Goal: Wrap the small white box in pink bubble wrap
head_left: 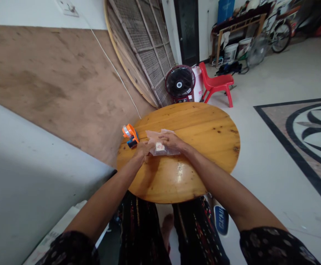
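Observation:
On the round wooden table lies a thin, translucent pinkish plastic wrap, with a small white item on or inside it. My left hand has its fingers closed at the left edge of the wrap. From the right, my right hand rests over the upper part of the wrap, fingers bent together near the small item; what lies under them is hidden. An orange and blue tape dispenser stands at the table's left edge, just beyond my left hand.
Behind the table are a dark red fan, a red plastic chair and a large round woven tray leaning on the wall. A white cord hangs down to the table's back left edge.

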`<state>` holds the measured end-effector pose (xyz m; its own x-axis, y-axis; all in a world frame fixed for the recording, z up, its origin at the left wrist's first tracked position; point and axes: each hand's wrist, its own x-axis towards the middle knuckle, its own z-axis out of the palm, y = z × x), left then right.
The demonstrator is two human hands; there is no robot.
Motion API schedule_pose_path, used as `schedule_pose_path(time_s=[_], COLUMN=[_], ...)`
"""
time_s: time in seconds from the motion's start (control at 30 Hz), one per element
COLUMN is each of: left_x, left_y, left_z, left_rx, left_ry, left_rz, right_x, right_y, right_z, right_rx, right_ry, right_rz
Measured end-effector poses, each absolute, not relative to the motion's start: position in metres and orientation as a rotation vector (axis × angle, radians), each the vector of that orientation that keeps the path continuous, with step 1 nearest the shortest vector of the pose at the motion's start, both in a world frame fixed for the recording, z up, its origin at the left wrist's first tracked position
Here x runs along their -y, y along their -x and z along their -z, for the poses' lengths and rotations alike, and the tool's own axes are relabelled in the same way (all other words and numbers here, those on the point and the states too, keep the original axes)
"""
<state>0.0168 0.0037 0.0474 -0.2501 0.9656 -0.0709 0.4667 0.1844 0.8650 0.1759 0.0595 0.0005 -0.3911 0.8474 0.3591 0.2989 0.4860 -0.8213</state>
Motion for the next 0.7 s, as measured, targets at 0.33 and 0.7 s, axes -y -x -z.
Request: schedule_pose_path(time_s=[0.33, 0.7], left_x=[-0.008, 0.001], left_y=[-0.023, -0.026], left_z=[-0.044, -0.07], left_rx=[-1.799, -1.632], left_ry=[-1.589, -1.706], left_rz=[-1.013, -0.743], right_x=[-0.058, -0.054], right_y=[-0.176, -0.176], right_z=[-0.002, -0.008], right_rx=[2.005, 2.005], right_ry=[1.024, 0.959], right_rz=[-0.854, -0.929])
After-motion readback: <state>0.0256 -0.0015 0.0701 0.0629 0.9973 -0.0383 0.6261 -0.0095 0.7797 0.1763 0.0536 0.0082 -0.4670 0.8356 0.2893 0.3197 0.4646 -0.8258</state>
